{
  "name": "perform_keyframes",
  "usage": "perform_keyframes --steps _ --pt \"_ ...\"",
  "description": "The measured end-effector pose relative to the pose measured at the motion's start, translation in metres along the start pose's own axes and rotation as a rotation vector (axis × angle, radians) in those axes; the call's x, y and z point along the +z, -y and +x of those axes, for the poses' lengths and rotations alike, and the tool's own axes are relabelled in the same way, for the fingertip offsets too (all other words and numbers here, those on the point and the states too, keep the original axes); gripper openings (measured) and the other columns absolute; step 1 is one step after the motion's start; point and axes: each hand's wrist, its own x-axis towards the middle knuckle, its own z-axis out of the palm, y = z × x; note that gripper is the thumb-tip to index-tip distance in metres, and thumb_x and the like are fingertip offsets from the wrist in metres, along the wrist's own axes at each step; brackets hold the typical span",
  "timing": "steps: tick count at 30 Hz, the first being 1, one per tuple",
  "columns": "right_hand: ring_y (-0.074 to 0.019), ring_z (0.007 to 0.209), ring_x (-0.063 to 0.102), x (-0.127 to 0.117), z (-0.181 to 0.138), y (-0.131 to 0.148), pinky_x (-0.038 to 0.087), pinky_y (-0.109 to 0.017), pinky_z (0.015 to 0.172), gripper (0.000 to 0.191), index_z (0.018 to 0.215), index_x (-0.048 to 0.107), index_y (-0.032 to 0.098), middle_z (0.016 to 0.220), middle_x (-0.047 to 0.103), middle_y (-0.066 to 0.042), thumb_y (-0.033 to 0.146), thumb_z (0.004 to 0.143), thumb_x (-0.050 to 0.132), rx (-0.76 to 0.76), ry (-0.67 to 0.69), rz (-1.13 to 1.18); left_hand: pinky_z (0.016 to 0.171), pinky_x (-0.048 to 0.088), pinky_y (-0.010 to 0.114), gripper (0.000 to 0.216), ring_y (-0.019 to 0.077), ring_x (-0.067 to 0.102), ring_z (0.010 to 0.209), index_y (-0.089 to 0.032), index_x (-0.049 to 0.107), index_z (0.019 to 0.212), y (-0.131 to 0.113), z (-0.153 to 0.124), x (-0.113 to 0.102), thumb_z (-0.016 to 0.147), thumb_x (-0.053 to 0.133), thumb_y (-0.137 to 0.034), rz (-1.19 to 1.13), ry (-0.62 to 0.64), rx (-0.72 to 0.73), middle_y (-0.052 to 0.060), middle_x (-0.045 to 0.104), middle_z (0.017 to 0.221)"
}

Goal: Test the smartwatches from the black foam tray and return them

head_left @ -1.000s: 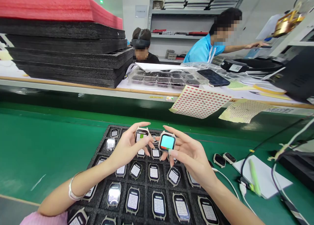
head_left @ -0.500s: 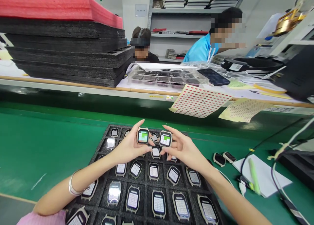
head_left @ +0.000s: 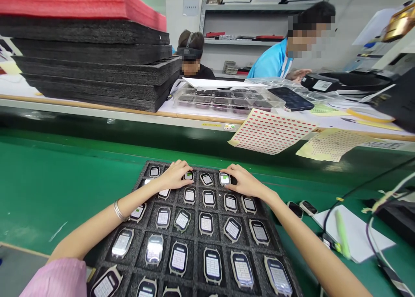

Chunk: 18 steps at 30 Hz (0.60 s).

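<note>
A black foam tray (head_left: 191, 245) with square compartments lies before me, several lit smartwatch cases in it. At its far row, my left hand (head_left: 176, 174) has thumb and fingers closed round a smartwatch (head_left: 188, 175) with a green patch on its screen. My right hand (head_left: 241, 180) grips a second smartwatch (head_left: 225, 179), also showing green, two compartments to the right. Both watches are down at their compartments. Between them another smartwatch (head_left: 206, 179) lies tilted in its own compartment.
Two more watches (head_left: 308, 208) lie right of the tray, near white paper (head_left: 363, 241) with a green pen (head_left: 343, 234) and cables. Behind runs a raised shelf with stacked black foam trays (head_left: 97, 78), a clear plastic tray (head_left: 227, 100) and a phone (head_left: 291, 99). Two people sit beyond.
Both hands have moved apart and away from me, lowering the two watches from above the tray to its far row. The view has shifted slightly.
</note>
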Motion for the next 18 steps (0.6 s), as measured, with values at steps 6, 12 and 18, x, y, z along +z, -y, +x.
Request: perform_keyframes --steps 6,12,18 --pt "-0.0360 0.112 0.046 -0.009 0.005 0.010 0.038 -0.051 0.093 0.044 0.123 0.059 0.016 0.122 0.050 -0.018 0.023 0.080 0.061 -0.040 0.030 -0.103 0.092 0.039 0.040 0.042 0.0278 0.047 0.110 -0.015 0.049 0.122 0.009 -0.017 -0.033 0.082 0.057 -0.024 0.127 0.084 -0.022 0.011 0.053 0.117" --pt "-0.0304 0.101 0.051 0.012 0.035 0.029 0.042 -0.044 0.088 0.038 0.117 0.064 0.019 0.105 0.054 -0.013 0.025 0.080 0.066 -0.153 0.073 -0.055 0.084 0.041 0.046 0.032 0.0334 0.051 0.101 -0.014 0.061 0.102 0.024 -0.030 -0.055 0.070 0.062 -0.014 0.240 0.191 -0.091 0.013 0.057 0.102" --pt "-0.0310 0.094 0.053 0.015 0.047 0.028 0.044 -0.044 0.084 0.036 0.100 0.071 0.019 0.094 0.055 -0.010 0.023 0.065 0.078 -0.137 0.036 0.101 0.087 0.041 0.045 0.028 0.0334 0.052 0.101 -0.015 0.061 0.097 0.032 -0.020 -0.039 0.070 0.068 -0.019 0.156 0.164 -0.111 0.013 0.057 0.099"
